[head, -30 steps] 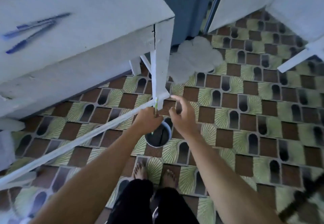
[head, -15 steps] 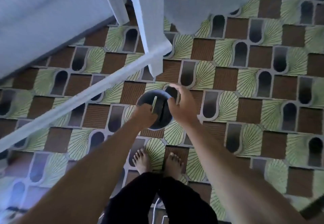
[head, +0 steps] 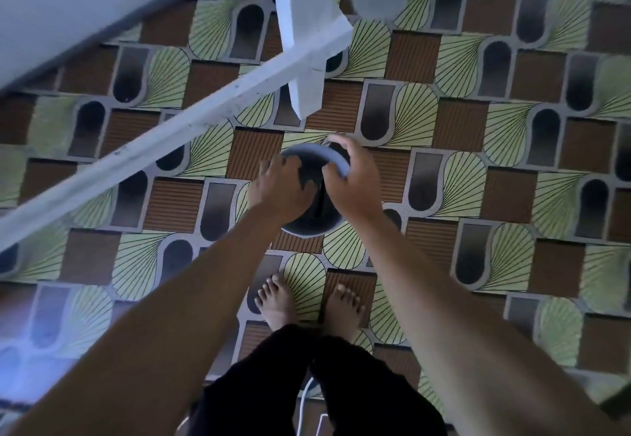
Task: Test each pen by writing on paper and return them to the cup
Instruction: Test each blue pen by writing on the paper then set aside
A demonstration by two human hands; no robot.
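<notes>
Cup: I saw the dark cup (head: 307, 225) from above, its pale rim and open mouth facing me, held between both hands over the patterned floor (head: 512, 135).
Where it sat in view: ahead of the bare feet (head: 278, 302), near the foot of the white desk leg (head: 300, 25) and apart from it.
Right hand: my right hand (head: 356, 188) gripped the cup's right side, its fingers (head: 336, 141) hooked over the far rim.
Left hand: my left hand (head: 275, 186) lay against the cup's left edge, its fingers (head: 293, 169) bent over the rim with the tips inside the mouth. I could not tell whether they gripped the rim or pinched something small.
Inside the cup: a thin dark line (head: 321, 196) ran down the inner wall; I could not tell whether it was a pen.
Desk: the white desk (head: 68, 8) filled the upper left corner, and a white crossbar (head: 153, 148) slanted from its leg down to the left edge.
Below: black trousers (head: 307, 387) covered the legs, with a white cable (head: 303, 405) between them.
</notes>
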